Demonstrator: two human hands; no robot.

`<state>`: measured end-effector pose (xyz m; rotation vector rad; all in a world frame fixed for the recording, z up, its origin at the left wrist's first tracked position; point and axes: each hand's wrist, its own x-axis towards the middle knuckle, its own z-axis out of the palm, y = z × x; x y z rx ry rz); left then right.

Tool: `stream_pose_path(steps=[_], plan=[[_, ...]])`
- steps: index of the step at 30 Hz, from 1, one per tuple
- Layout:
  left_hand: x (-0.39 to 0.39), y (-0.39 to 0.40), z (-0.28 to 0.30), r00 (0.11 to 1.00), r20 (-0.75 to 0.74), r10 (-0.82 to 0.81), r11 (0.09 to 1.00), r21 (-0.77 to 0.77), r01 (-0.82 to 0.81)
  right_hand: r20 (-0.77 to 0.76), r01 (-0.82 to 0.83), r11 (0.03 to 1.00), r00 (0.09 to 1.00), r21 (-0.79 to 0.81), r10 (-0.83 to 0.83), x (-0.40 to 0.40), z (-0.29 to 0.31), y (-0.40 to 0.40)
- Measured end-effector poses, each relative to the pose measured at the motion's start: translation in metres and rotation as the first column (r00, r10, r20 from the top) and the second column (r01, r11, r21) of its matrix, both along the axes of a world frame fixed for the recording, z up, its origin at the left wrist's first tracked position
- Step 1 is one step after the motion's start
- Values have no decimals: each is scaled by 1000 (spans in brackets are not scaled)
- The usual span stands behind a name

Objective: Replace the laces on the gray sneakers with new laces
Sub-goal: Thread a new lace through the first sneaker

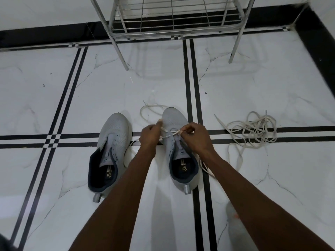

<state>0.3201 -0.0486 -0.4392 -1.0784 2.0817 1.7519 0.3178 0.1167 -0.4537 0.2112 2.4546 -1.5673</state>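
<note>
Marble floor, both hands pinching white lace, R gray sneaker

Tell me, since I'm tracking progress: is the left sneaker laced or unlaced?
Unlaced. The left sneaker shows bare eyelets with no lace through them; both hands work on the right sneaker.

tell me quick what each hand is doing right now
Left hand: pinching the lace over the right sneaker.
Right hand: pinching the other end of that lace.
</note>
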Motion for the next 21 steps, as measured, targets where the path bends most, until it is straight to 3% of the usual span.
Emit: stream_pose_path(steps=[3,6,9,11,13,15,17,19,21], plan=[[-18,6,23,988,-143,50,997,61,-42,44,29,998,999,-47,-27,-5,10,4],[-14,3,36,907,-404,-118,989,35,144,110,24,984,994,-175,-4,-20,34,-3],[-6,0,34,770,-443,-460,888,-240,392,282,10,930,954,-366,101,-39,57,-16],[-3,-2,29,746,-383,-544,832,-359,423,366,110,882,928,-458,74,-48,60,-21],[1,-5,23,824,-329,-462,875,-323,361,423,283,784,906,-552,-30,-55,57,-20],[5,-16,14,947,-252,-200,975,-146,167,496,432,618,865,-657,-77,-58,52,-14],[13,-30,4,989,-144,15,992,-120,-32,527,511,467,843,-721,-109,-61,45,-4],[20,-40,-5,996,-55,77,965,-246,-88,513,520,465,845,-717,-154,-64,39,3],[22,-39,-5,996,-57,61,930,-358,-78,477,488,553,861,-675,-176,-62,37,5]])
